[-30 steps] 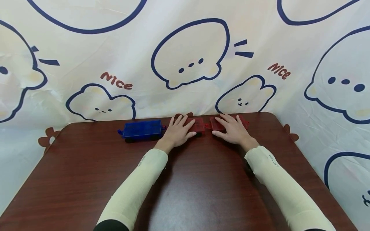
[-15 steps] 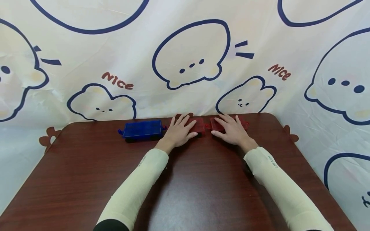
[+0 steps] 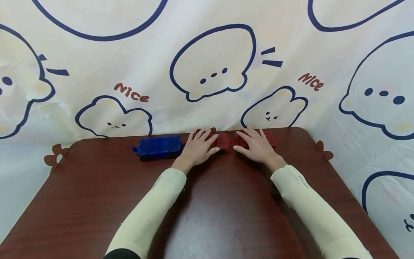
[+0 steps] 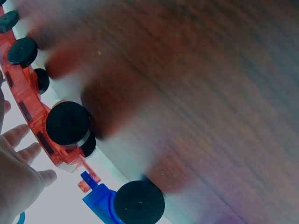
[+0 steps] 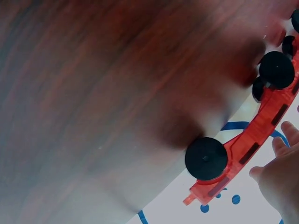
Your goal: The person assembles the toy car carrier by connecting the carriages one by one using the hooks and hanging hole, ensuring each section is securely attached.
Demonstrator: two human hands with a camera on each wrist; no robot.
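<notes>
Three toy train cars stand in a row along the table's far edge in the head view. The blue car [image 3: 160, 146] is at the left end, beside my left hand. On the middle red car [image 3: 222, 141] my left hand [image 3: 195, 149] rests from above, fingers spread. The right red car [image 3: 271, 138] lies partly hidden under my right hand [image 3: 257, 145], whose fingers are spread too. In the left wrist view, a red coupling meets the hook of the blue car [image 4: 98, 203]. Black wheels show under the red car [image 5: 252, 130] in the right wrist view.
The brown wooden table [image 3: 223, 208] has rounded far corners. A white cloth [image 3: 207, 111] with blue cartoon outlines hangs right behind the cars and along both sides of the table.
The right hand has slid slightly to the left over its red car. The left hand and the cars look nearly the same; the head view has shifted a little.
</notes>
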